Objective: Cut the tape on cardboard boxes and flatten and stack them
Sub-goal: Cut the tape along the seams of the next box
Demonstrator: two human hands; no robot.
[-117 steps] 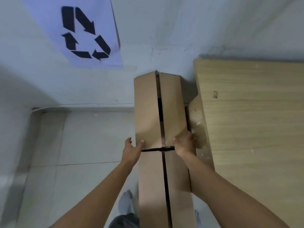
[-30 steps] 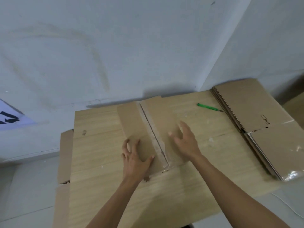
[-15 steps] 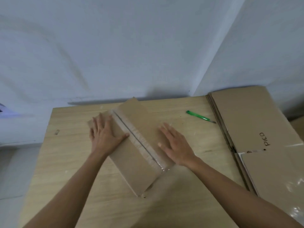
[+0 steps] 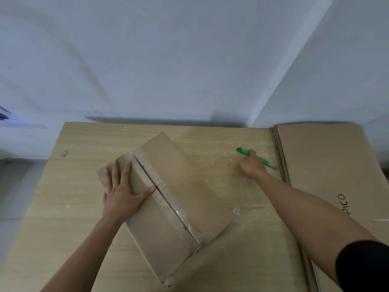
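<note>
Because the tape has to be cut before the box can fold flat, the cardboard box (image 4: 168, 197) lies in the middle of the wooden table (image 4: 63, 197), turned at a slant, with its taped side facing up. The left hand (image 4: 122, 192) lies flat on the left half of the box, fingers straight and spread and the thumb near the seam. I think it presses down so the box will not slide when the cutting starts. The right hand (image 4: 251, 165) reaches far to the right, and its fingers are curled over the middle of the green cutter (image 4: 242, 151), which lies on the table with a bit of it sticking out on each side of the hand. The cutter is thin and long like a pen. The box is plain brown, long and low, with a dull, papery top. A strip of clear tape (image 4: 181, 216) runs down the dark seam between the two flaps, and it shines a little near the close end. The table is pale wood with fine lines and some white smudges. On the right, a stack of flat boxes (image 4: 320, 161) waits with thin edges showing, likely the spot for this box once it is flat. Behind the table stands a bare pale wall (image 4: 168, 60).
</note>
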